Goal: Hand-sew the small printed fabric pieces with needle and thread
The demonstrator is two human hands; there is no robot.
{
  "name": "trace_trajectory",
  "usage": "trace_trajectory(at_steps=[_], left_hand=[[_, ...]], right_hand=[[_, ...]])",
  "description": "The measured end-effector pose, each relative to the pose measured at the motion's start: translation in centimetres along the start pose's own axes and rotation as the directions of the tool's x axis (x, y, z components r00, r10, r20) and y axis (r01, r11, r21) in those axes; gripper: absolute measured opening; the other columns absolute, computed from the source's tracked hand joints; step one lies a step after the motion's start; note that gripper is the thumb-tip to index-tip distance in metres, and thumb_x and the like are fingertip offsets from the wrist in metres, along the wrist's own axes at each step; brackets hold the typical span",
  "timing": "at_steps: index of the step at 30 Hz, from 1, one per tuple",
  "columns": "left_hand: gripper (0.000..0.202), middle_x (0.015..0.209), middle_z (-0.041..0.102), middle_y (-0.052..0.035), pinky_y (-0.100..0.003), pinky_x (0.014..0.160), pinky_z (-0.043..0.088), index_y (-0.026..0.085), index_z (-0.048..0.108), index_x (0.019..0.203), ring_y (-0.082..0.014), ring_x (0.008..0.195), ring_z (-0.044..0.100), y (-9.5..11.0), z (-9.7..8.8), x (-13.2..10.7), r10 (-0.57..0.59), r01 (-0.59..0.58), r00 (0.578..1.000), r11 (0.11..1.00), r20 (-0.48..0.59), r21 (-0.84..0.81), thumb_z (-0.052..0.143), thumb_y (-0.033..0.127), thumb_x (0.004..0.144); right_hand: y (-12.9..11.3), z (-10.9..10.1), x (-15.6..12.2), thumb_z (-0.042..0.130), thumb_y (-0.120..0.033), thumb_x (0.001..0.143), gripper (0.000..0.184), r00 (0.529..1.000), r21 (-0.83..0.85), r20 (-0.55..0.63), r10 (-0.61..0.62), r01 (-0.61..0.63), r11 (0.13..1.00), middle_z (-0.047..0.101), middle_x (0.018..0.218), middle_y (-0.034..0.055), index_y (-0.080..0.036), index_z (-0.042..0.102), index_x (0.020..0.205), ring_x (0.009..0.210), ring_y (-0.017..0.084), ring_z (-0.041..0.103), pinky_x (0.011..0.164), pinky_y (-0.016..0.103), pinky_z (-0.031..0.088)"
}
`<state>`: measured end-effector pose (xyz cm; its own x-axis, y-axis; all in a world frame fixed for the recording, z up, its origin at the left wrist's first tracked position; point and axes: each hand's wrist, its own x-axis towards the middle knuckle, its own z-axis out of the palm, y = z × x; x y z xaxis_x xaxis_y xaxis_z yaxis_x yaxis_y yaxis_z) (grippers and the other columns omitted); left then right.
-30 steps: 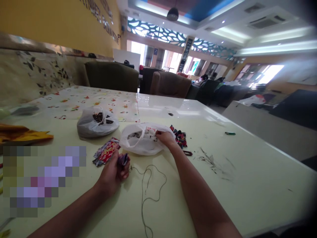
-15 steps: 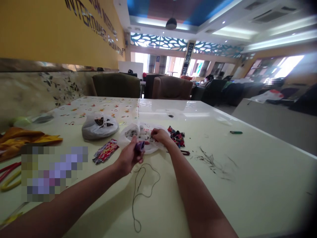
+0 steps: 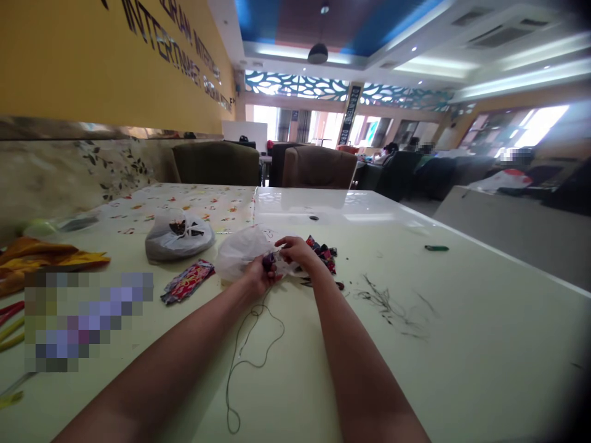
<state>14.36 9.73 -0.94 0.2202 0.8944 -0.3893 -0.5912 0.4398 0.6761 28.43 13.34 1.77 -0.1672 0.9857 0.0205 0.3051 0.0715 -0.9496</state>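
My left hand is closed around a small purple fabric piece at the mouth of a white plastic bag. My right hand pinches the rim of that bag just beside it, fingers pressed together. A dark thread trails from my left hand toward me across the pale table. A heap of dark patterned fabric scraps lies just behind my right hand. A red patterned fabric piece lies to the left of the bag.
A knotted grey plastic bag sits further left. Orange cloth and coloured sticks lie at the far left. Loose thread clippings and a small green object lie to the right. Armchairs stand beyond the table.
My left hand has carried the purple piece from the table in front of me up to the bag's mouth, meeting my right hand. The thread trailed along with it.
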Motion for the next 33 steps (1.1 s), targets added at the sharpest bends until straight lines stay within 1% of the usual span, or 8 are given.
trace_trajectory(at_steps=[6,10,14,19,22,25,30,33], left_hand=[[0.029,0.050,0.045,0.0033,-0.027,0.050,0.053,0.014,0.059,0.079,-0.0070,0.035,0.033,0.4,-0.1,-0.9,-0.008,0.008,1.000,1.000,0.024,0.002,0.037,0.026,0.095],[0.039,0.049,0.043,0.0040,-0.022,0.043,0.046,0.011,0.063,0.088,-0.0068,0.034,0.032,0.2,-0.5,-2.4,0.025,-0.025,0.999,1.000,0.043,0.003,0.031,0.031,0.099],[0.042,0.049,0.039,0.0063,-0.020,0.041,0.041,0.012,0.062,0.089,-0.0062,0.033,0.029,0.1,-0.7,-3.3,0.089,-0.088,0.996,0.996,0.031,-0.024,0.032,0.040,0.100],[0.040,0.050,0.042,0.0059,-0.020,0.041,0.043,0.016,0.059,0.086,-0.0068,0.034,0.031,0.5,0.1,-2.3,0.104,-0.104,0.994,0.994,0.013,-0.043,0.034,0.043,0.100],[0.037,0.050,0.046,0.0040,-0.027,0.047,0.052,0.015,0.055,0.077,-0.0075,0.034,0.033,0.4,0.5,-1.2,0.070,-0.070,0.997,0.997,-0.014,-0.028,0.034,0.036,0.100],[0.030,0.055,0.052,0.0016,-0.033,0.051,0.056,0.014,0.056,0.080,-0.0092,0.036,0.039,-0.1,0.5,-0.6,0.070,-0.071,0.996,0.997,-0.052,-0.016,0.036,0.028,0.098],[0.033,0.053,0.049,0.0028,-0.028,0.050,0.055,0.013,0.059,0.083,-0.0078,0.035,0.037,-0.4,0.3,-0.7,0.076,-0.077,0.995,0.997,-0.065,-0.025,0.033,0.025,0.098],[0.042,0.050,0.044,0.0037,-0.022,0.043,0.048,0.012,0.062,0.085,-0.0067,0.034,0.034,-0.1,0.0,-1.5,0.066,-0.068,0.997,0.997,-0.045,-0.043,0.028,0.032,0.101]], right_hand=[[-1.4,-0.9,-1.1,0.061,-0.013,0.068,0.023,0.998,0.208,0.024,-0.053,0.047,0.977,0.056,0.059,-0.0041,-0.014,0.066,0.090,0.046,0.006,0.048,0.049,0.019,0.042],[-2.0,-0.9,-1.5,0.062,-0.014,0.066,0.019,0.997,0.232,0.018,-0.080,0.073,0.970,0.057,0.057,-0.0041,-0.014,0.066,0.085,0.046,0.007,0.049,0.049,0.019,0.042],[-1.6,-0.2,-1.2,0.060,-0.008,0.063,0.017,0.997,0.190,-0.016,-0.076,0.077,0.979,0.055,0.051,-0.0044,-0.013,0.065,0.078,0.042,0.006,0.046,0.044,0.019,0.038],[-1.0,0.5,-1.1,0.058,-0.006,0.060,0.019,0.996,0.166,0.046,-0.072,0.064,0.984,0.058,0.051,-0.0029,-0.013,0.067,0.076,0.041,0.007,0.048,0.042,0.019,0.037],[-1.2,0.4,-1.2,0.060,-0.008,0.060,0.018,0.996,0.179,0.049,-0.079,0.069,0.981,0.057,0.051,-0.0034,-0.014,0.067,0.075,0.042,0.007,0.048,0.043,0.020,0.038],[-1.4,0.1,-1.3,0.063,-0.011,0.060,0.015,0.995,0.203,0.014,-0.101,0.096,0.974,0.057,0.054,-0.0036,-0.014,0.066,0.074,0.044,0.007,0.048,0.045,0.020,0.039],[-1.9,-0.3,-1.3,0.066,-0.018,0.059,0.016,0.990,0.242,-0.026,-0.139,0.141,0.960,0.057,0.059,-0.0036,-0.015,0.065,0.075,0.046,0.007,0.049,0.048,0.021,0.040],[-2.5,-0.5,-1.6,0.067,-0.020,0.058,0.016,0.986,0.241,-0.017,-0.163,0.162,0.957,0.060,0.062,-0.0026,-0.014,0.065,0.073,0.047,0.006,0.049,0.049,0.022,0.040]])
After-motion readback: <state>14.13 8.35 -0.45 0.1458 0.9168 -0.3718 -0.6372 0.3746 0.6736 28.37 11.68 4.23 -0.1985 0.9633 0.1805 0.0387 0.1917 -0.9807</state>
